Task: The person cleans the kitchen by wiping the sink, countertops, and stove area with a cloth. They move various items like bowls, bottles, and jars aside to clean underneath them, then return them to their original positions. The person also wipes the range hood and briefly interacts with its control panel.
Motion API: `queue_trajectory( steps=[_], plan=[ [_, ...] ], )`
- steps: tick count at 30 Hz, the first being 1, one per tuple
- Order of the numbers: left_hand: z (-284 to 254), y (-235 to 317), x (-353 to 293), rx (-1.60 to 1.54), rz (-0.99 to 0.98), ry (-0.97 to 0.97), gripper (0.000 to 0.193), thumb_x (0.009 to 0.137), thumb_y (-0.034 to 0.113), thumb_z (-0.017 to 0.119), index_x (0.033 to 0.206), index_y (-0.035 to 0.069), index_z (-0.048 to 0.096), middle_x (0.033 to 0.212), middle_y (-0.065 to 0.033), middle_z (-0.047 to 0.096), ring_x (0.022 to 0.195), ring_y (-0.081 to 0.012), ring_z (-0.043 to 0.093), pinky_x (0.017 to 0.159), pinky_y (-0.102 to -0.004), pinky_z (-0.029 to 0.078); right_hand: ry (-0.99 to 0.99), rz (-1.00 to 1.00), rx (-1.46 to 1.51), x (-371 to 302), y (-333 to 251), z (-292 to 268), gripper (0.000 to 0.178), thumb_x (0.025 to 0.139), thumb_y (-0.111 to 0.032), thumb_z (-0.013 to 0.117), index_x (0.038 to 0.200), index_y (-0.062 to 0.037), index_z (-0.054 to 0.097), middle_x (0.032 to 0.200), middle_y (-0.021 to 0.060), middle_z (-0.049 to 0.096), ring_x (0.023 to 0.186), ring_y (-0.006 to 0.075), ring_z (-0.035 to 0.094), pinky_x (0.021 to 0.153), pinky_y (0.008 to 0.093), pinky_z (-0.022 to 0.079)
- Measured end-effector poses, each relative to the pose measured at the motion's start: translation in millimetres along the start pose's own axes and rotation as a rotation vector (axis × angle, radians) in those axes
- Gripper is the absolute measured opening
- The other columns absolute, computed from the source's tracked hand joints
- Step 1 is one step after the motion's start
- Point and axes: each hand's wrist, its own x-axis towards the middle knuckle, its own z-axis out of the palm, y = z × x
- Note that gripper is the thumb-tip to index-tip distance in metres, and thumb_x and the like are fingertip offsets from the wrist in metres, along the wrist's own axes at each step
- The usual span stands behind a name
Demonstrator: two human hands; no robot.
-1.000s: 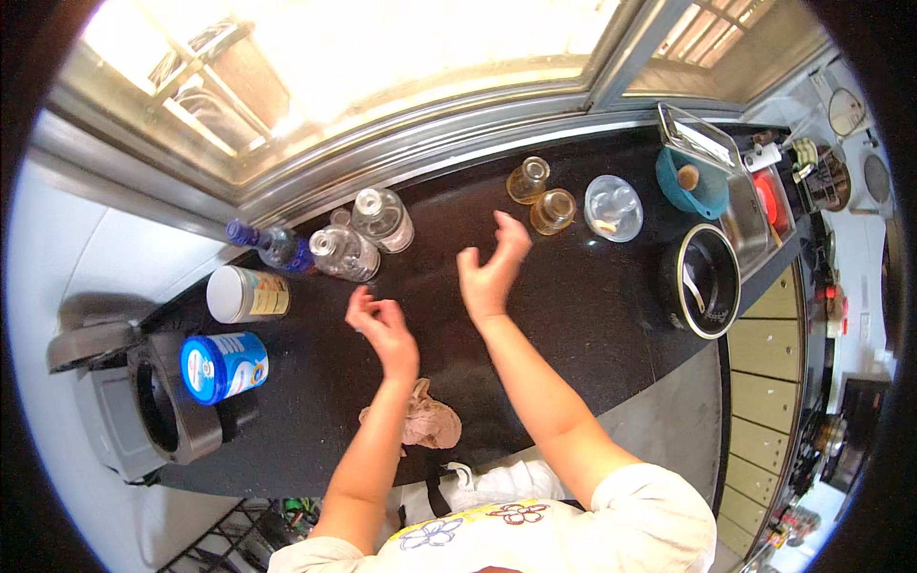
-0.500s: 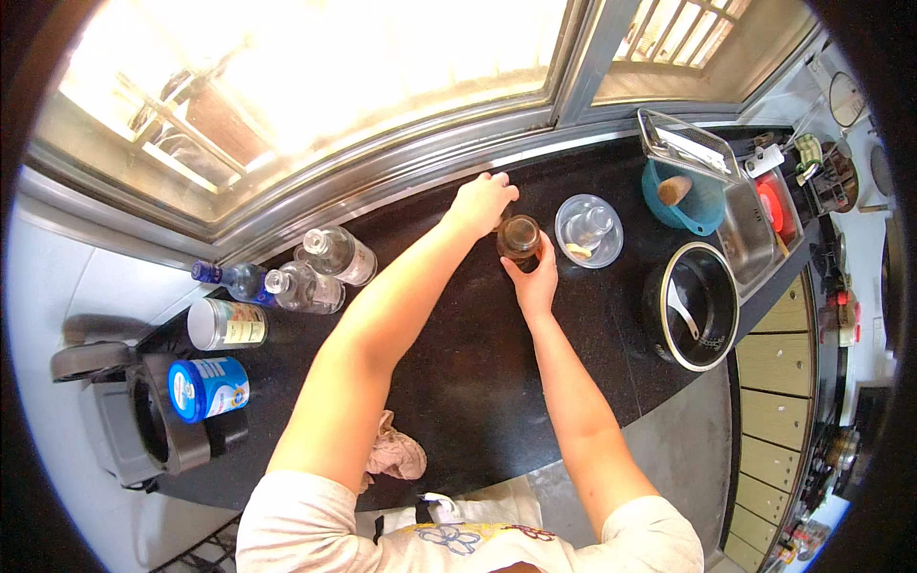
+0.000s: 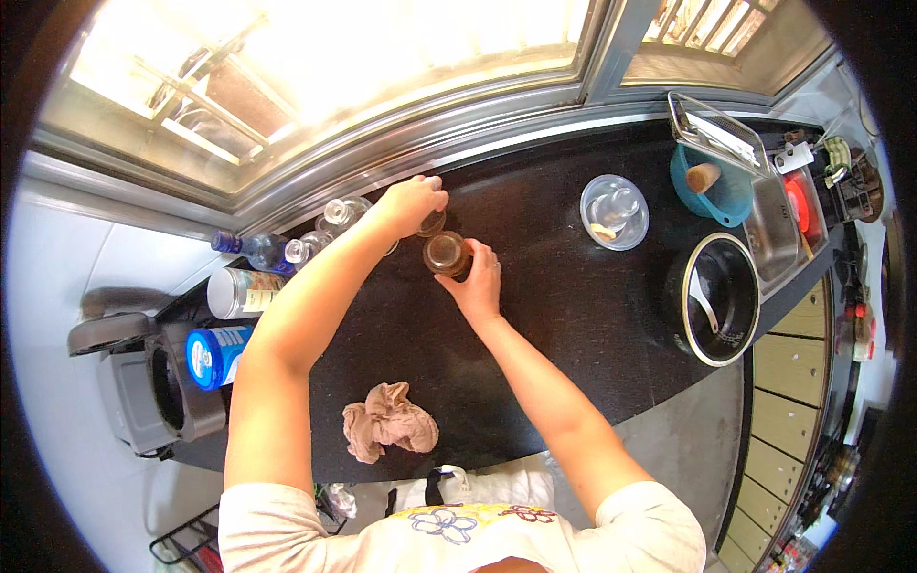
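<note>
My right hand (image 3: 476,288) is closed around a brown glass jar (image 3: 446,254), its round top toward me, above the black counter. Just beyond it, my left hand (image 3: 411,202) grips from above a second brownish jar (image 3: 433,223), mostly covered by the fingers. Near my left forearm stand two clear glass bottles (image 3: 346,212), partly hidden by the arm. Beside them are a blue bottle (image 3: 258,250), a tin with a pale lid (image 3: 234,291) and a blue tub (image 3: 215,356).
A crumpled brown cloth (image 3: 390,425) lies near the counter's front edge. To the right are a clear plastic bowl (image 3: 614,181), a dark pot with a white spoon (image 3: 714,355), a teal basin (image 3: 737,202) and the sink (image 3: 776,229). A grey appliance (image 3: 129,401) stands far left.
Both hands have moved left along the counter with the jars, toward the clear bottles and away from the plastic bowl. The view has shifted slightly, and more of the cloth shows.
</note>
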Motion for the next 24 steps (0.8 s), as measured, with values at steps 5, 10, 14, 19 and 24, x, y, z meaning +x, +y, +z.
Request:
queue_trajectory(
  steps=[5,10,14,19,24],
  plan=[
    [3.9,-13.0,-14.6,0.012,-0.063,0.018,0.042,0.065,0.000,0.079,0.101,0.014,0.062,0.111,-0.0066,0.057,0.107,-0.0343,0.059,0.086,-0.0455,0.053,-0.036,0.044,0.038,3.2,-31.4,23.7,0.076,0.066,-0.015,0.090,0.128,-0.0062,0.047,0.123,0.0155,0.054,0.120,0.0370,0.051,0.101,0.0491,0.039],
    [0.3,-5.9,-12.3,0.050,-0.087,0.032,0.039,0.069,0.000,0.075,0.103,0.016,0.068,0.111,-0.0072,0.061,0.108,-0.0329,0.060,0.090,-0.0451,0.051,-0.082,0.037,0.064,7.9,-33.4,29.7,0.081,0.067,-0.017,0.091,0.133,-0.0035,0.046,0.132,0.0176,0.049,0.126,0.0355,0.047,0.104,0.0477,0.041],
    [-9.9,17.0,-26.1,0.037,-0.090,0.221,0.043,0.072,-0.002,0.070,0.111,0.014,0.069,0.126,-0.0106,0.060,0.118,-0.0352,0.058,0.099,-0.0449,0.049,0.168,-0.133,0.106,2.7,-15.8,-35.4,0.085,0.069,-0.020,0.090,0.137,-0.0045,0.041,0.133,0.0154,0.047,0.123,0.0323,0.048,0.102,0.0432,0.043],
    [-1.4,84.2,-45.2,-0.370,-0.112,0.601,0.026,0.084,0.005,0.067,0.109,0.009,0.068,0.123,-0.0136,0.061,0.115,-0.0345,0.059,0.098,-0.0442,0.048,0.851,0.399,0.443,8.8,80.4,-134.1,0.057,0.096,-0.016,0.066,0.139,-0.0013,0.031,0.119,0.0137,0.044,0.082,0.0186,0.059,0.065,0.0291,0.053],
    [44.9,150.4,-55.3,-0.815,-0.246,0.548,0.030,0.090,0.007,0.067,0.120,0.008,0.064,0.125,-0.0145,0.056,0.111,-0.0284,0.062,0.090,-0.0387,0.054,0.692,0.607,0.729,53.3,130.3,-186.7,0.055,0.096,-0.012,0.060,0.144,-0.0015,0.035,0.134,0.0153,0.051,0.088,0.0240,0.068,0.067,0.0359,0.061]
  ],
)
